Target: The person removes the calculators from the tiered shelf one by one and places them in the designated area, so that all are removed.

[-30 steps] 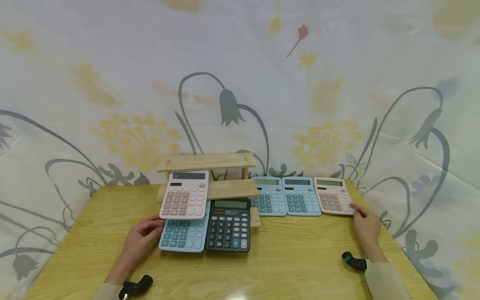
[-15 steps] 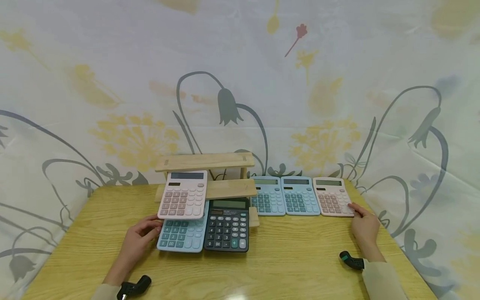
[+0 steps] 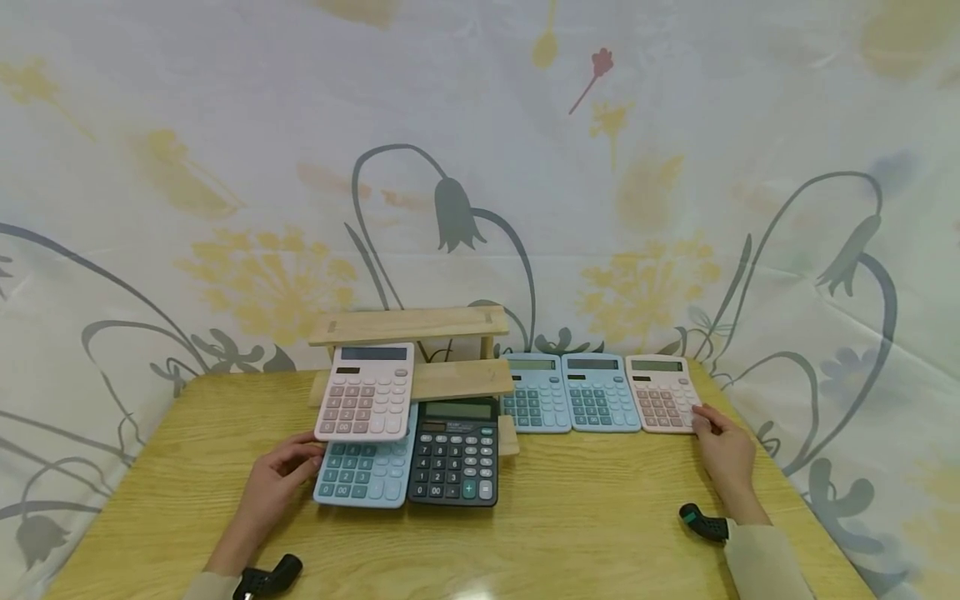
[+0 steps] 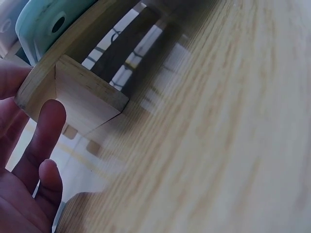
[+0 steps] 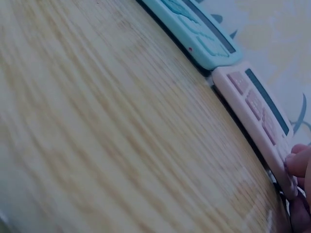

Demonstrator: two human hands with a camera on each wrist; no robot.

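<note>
In the head view, my right hand (image 3: 727,454) pinches the lower right corner of a pink calculator (image 3: 663,393), the last in a row on the table. The right wrist view has a fingertip (image 5: 297,162) on this corner and another finger lower, by its underside. My left hand (image 3: 273,483) touches the left side of a wooden rack (image 3: 461,379), fingers loosely bent. In the left wrist view, two of its fingers stand free beside the rack's end (image 4: 92,90). On the rack, another pink calculator (image 3: 367,392) overlaps a blue calculator (image 3: 363,475); a black calculator (image 3: 455,454) leans beside it.
Two blue calculators, one (image 3: 536,396) by the rack and one (image 3: 600,392) beside the pink one, complete the row at the back of the wood-grain table (image 3: 570,517). A flower-printed cloth (image 3: 675,125) hangs behind the table.
My right hand's fingers have shifted slightly left onto the pink calculator's corner, which they grip more closely. My left hand stays at the rack's side. The calculators have not visibly moved.
</note>
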